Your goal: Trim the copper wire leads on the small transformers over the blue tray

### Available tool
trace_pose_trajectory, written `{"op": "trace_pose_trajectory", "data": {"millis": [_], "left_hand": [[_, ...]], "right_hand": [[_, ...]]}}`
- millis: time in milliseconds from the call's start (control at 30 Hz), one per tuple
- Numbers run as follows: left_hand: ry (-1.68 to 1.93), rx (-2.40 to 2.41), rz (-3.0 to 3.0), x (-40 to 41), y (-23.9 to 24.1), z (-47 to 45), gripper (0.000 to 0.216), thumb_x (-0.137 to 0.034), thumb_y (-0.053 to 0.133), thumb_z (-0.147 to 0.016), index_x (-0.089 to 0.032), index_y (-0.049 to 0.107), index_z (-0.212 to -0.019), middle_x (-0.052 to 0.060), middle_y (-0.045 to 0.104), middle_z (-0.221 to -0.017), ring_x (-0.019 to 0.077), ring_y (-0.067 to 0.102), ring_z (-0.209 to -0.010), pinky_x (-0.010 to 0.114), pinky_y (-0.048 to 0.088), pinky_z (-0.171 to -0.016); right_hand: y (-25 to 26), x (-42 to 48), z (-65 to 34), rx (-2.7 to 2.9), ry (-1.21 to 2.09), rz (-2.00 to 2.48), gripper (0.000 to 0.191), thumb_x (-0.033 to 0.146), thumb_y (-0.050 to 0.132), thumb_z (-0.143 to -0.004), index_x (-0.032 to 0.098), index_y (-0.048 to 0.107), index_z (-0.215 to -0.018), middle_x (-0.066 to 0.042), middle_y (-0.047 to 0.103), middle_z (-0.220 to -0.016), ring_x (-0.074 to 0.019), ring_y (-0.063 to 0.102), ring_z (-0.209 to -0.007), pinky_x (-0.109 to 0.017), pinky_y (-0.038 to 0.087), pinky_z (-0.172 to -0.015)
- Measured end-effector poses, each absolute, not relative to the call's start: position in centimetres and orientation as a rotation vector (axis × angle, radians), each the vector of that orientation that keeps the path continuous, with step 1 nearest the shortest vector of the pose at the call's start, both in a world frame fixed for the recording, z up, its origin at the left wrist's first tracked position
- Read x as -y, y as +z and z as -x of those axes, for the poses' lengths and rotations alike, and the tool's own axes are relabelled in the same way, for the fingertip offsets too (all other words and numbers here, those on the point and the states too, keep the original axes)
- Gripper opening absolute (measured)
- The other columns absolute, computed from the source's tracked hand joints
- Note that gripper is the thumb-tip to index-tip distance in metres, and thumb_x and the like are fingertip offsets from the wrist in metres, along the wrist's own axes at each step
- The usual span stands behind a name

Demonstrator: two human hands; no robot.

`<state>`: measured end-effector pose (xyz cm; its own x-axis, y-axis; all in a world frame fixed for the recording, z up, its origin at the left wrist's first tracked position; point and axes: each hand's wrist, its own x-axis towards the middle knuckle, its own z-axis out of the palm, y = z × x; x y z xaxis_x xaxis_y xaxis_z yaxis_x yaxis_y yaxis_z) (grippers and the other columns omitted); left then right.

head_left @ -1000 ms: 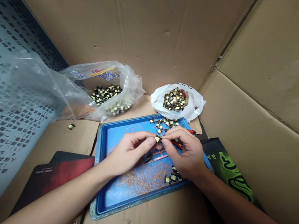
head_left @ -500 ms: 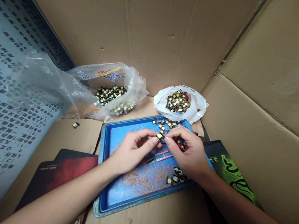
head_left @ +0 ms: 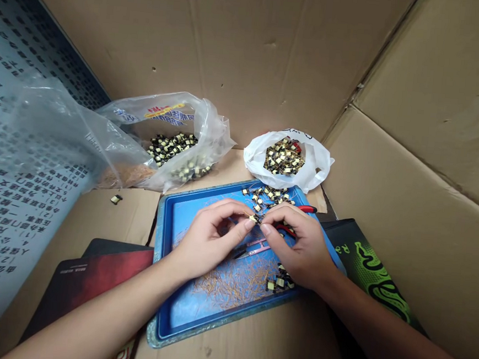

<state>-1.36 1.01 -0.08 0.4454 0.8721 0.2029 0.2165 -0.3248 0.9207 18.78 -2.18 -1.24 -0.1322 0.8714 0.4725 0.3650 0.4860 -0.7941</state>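
Left hand [head_left: 210, 238] and right hand [head_left: 300, 245] both pinch 1 small component [head_left: 254, 219] above the blue tray [head_left: 165, 284]

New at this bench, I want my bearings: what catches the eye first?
Over the blue tray, the left hand and right hand pinch one small yellow-black part between fingertips. Behind the tray, a clear bag at left and a white bag at right hold heaps of such parts.
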Motion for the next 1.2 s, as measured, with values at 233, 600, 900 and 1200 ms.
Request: {"op": "trace_pose_trajectory", "data": {"millis": [233,600,900,1200], "left_hand": [[0.839,-1.035,-1.991,-0.8,-0.2,1.4,0.021,-0.035,0.069,-0.093,-0.015,0.077,-0.092,0.005,0.074,-0.088,0.0124,0.065,-0.077,0.025,0.048,-0.069],[0.827,-0.879,-2.048,-0.6,-0.1,1.3,0.017,-0.031,0.067,-0.095,-0.015,0.074,-0.095,0.005,0.072,-0.091,0.0109,0.062,-0.076,0.023,0.048,-0.069],[0.909,-0.955,-1.9,-0.9,0.0,1.8,0.02,-0.034,0.06,-0.098,-0.015,0.067,-0.092,0.005,0.068,-0.093,0.0142,0.061,-0.086,0.027,0.048,-0.081],[0.871,-0.968,-1.745,-0.7,0.1,1.4,0.027,-0.04,0.066,-0.093,-0.013,0.068,-0.088,0.006,0.069,-0.086,0.0142,0.062,-0.08,0.025,0.049,-0.075]], "right_hand": [[-1.1,2.1,-18.6,1.715,0.611,1.038,0.017,0.019,0.07,-0.091,0.019,0.075,-0.107,-0.008,0.067,-0.107,-0.0203,0.064,-0.103,-0.038,0.052,-0.092],[-1.9,1.5,-19.0,1.57,0.776,0.993,0.014,0.014,0.062,-0.092,0.021,0.061,-0.081,-0.004,0.064,-0.093,-0.0197,0.063,-0.095,-0.038,0.051,-0.09],[-1.8,1.8,-19.6,1.652,0.765,1.011,0.007,0.015,0.062,-0.089,0.022,0.062,-0.092,-0.004,0.063,-0.099,-0.0205,0.06,-0.096,-0.038,0.048,-0.087],[-1.3,2.3,-18.5,1.766,0.528,0.916,0.013,0.012,0.071,-0.088,0.023,0.072,-0.094,-0.005,0.069,-0.096,-0.0191,0.067,-0.093,-0.037,0.055,-0.085]]}}
